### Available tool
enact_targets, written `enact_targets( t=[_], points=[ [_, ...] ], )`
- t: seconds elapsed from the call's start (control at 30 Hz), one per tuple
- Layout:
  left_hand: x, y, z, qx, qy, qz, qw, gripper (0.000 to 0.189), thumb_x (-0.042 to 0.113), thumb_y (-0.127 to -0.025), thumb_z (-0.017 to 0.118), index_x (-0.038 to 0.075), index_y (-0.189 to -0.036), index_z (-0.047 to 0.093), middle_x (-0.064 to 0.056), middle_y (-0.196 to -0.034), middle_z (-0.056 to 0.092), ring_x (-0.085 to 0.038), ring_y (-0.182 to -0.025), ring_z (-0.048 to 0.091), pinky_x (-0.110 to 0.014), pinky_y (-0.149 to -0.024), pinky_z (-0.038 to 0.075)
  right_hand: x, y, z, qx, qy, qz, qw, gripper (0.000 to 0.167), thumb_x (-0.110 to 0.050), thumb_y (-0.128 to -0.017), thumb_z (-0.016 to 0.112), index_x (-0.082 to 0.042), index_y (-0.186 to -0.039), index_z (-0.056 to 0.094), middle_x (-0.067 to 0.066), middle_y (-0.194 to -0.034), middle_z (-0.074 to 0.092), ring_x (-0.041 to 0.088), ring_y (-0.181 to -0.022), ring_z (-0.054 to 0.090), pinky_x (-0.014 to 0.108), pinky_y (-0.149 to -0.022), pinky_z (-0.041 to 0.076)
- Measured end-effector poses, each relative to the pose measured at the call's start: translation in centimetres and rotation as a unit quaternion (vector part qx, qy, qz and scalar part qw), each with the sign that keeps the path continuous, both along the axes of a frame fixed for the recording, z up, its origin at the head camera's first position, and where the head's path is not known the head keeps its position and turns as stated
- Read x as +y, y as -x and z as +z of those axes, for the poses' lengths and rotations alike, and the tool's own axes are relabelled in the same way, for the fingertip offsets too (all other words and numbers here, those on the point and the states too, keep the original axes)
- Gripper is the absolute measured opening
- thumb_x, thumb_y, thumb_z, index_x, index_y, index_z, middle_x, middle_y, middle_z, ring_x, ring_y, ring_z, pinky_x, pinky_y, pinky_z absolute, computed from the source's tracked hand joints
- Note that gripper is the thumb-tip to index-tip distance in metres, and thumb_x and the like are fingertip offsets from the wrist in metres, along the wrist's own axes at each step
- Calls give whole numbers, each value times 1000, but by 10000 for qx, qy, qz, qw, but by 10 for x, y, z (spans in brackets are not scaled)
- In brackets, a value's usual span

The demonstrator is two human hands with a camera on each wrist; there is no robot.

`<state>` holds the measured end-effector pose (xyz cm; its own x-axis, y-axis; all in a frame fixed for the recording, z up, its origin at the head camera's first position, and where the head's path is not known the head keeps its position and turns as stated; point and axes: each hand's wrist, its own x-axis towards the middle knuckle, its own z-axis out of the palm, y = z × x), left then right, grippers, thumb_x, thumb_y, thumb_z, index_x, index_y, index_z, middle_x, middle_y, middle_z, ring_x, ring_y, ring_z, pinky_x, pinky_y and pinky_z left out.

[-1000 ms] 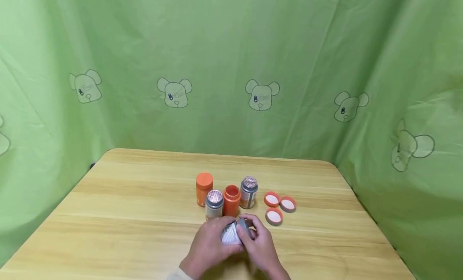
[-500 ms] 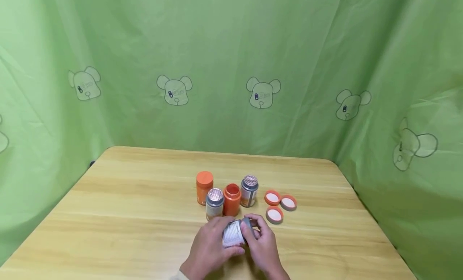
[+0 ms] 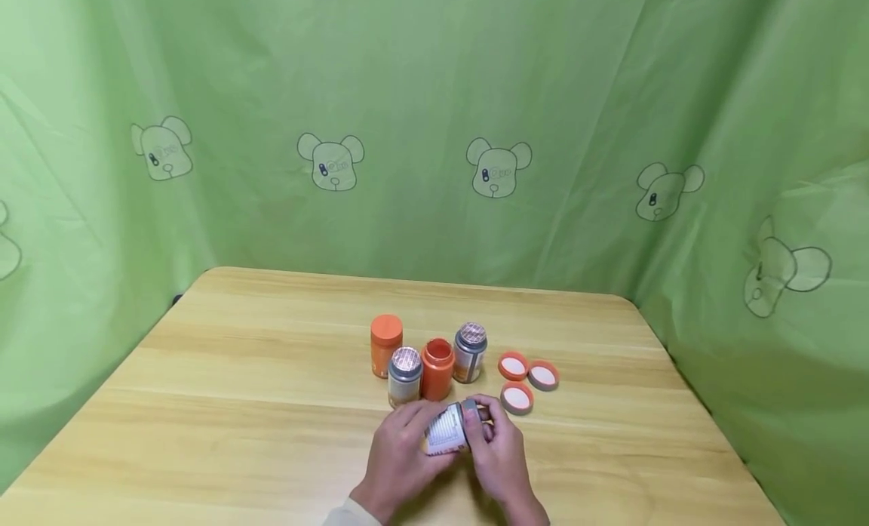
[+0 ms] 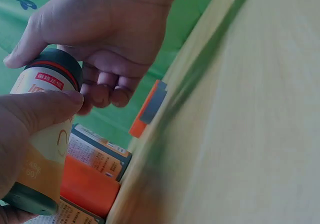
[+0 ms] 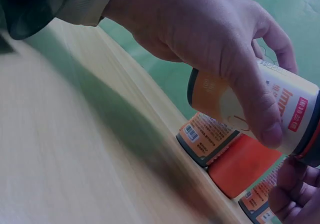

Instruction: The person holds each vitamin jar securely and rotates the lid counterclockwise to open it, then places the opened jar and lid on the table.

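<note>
Grey cap (image 4: 57, 58) is pinched by the right hand (image 3: 502, 454), tilted bottle (image 3: 446, 432) gripped by the left hand (image 3: 399, 454); turn coaxially, bottle steady, though seating is hard to judge.

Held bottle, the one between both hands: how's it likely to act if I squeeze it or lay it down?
The bottle is probably stiff: its wall shows no dent under the left hand's grip. Its smooth-looking surface may let it slip a little. Laid on its side on the table, its round body would likely roll.
</note>
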<state>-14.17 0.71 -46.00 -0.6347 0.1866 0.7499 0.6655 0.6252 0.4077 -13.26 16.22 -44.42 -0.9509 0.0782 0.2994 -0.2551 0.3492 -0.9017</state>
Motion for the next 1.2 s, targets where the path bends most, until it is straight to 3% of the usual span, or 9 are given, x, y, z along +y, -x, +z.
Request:
enact_targets(
  t=[0.1,0.3,0.5,0.77,1.1,1.2],
  points=[
    [1,1,-2,20,36,33,10000,56,30,-57,93,13,-106,71,0,-100,69,-13,-88,64,-29,-77,53,1,1,-1,182,-169,-123,9996,22,-16,-95,60,-2,-112,62,-1,-80,55,7,-65,49,23,-57,42],
    [0,2,-2,-64,17,35,10000,57,29,-58,93,14,-108,71,-1,-102,69,-14,-91,64,-31,-78,53,0,3,-3,210,24,-106,9997,23,-13,-94,62,-1,-113,63,-1,-79,54,7,-64,48,23,-57,41],
    [-1,3,-1,-27,-126,-31,9999,56,23,-56,94,11,-107,72,-5,-103,65,-17,-90,63,-31,-78,54,0,4,-4,9,261,122,9996,28,-13,-96,59,3,-119,59,7,-92,61,9,-74,55,23,-64,48],
    [-3,4,-1,-372,-162,16,9992,59,30,-59,92,8,-111,72,-5,-101,66,-16,-85,63,-31,-74,53,2,6,-6,208,472,559,9971,34,-7,-96,57,-1,-130,56,10,-96,58,12,-76,53,24,-66,47],
    [-7,5,0,-545,-133,257,9981,61,28,-58,92,9,-112,71,-7,-104,66,-19,-89,63,-36,-75,53,3,7,-7,196,831,1029,9910,44,1,-93,56,6,-136,46,24,-124,54,12,-103,59,21,-88,47],
    [-8,5,2,-574,-167,263,9979,61,29,-59,92,9,-112,71,-7,-104,66,-19,-89,63,-36,-75,53,3,6,-7,217,862,1023,9908,41,1,-95,54,9,-134,44,26,-123,52,12,-100,60,22,-85,48]
  ],
)
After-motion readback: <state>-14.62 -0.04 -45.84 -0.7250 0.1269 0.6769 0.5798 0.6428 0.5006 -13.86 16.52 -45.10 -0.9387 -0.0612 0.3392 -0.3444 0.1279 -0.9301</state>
